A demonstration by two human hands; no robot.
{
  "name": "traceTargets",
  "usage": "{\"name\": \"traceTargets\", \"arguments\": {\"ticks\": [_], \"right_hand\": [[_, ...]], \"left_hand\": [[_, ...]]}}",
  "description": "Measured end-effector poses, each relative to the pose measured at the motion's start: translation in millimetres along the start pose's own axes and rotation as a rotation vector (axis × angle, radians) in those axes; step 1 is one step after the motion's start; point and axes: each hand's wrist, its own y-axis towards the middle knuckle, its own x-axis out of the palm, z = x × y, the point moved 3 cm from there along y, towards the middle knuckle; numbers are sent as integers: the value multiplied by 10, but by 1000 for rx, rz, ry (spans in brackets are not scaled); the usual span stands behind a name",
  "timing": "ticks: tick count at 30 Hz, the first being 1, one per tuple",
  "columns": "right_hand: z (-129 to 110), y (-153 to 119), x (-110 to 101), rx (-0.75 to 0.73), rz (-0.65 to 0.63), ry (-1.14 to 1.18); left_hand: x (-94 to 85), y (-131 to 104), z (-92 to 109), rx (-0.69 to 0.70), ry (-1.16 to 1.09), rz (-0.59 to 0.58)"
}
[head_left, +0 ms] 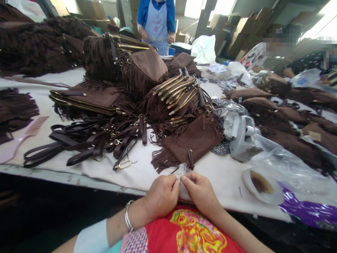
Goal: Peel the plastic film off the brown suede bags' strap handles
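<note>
My left hand point(163, 194), with a silver bangle at the wrist, is closed in a pinch at the table's front edge. My right hand point(198, 189) pinches from the other side, its fingertips nearly touching the left. Between them is a small piece of clear plastic point(182, 170), its lower part hidden by the fingers. Just beyond lies a flat brown suede pouch point(193, 140) with fringe and a zipper pull pointing toward my hands. Dark straps with gold clasps point(92, 138) are heaped to the left.
Brown fringed bags point(147, 66) are piled behind. A pink comb point(19, 140) lies far left. On the right are a tape dispenser point(243, 140), a tape roll point(249, 186), plastic sheeting and purple wrapping point(308, 209). A person in a blue apron point(156, 24) stands across the table.
</note>
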Motion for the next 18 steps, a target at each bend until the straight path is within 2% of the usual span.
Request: {"name": "traceTargets", "arguments": {"ticks": [2, 6, 9, 11, 15, 16, 18], "right_hand": [[49, 13, 7, 34, -14, 77], [89, 45, -2, 52, -24, 112], [107, 72, -10, 121, -70, 149], [138, 83, -2, 219, -157, 257], [188, 60, 86, 394, -467, 584], [192, 53, 115, 411, -515, 651], [192, 50, 173, 409, -530, 767]], "left_hand": [[2, -1, -10, -33, -143, -43], [57, -18, -48, -137, -526, -199], [79, -38, -82, -149, -624, -212], [74, -50, -92, -130, -631, -209], [38, -57, -70, -135, -760, -249], [35, -56, -67, -162, -832, -270], [47, -51, -73, -245, -993, -309]]}}
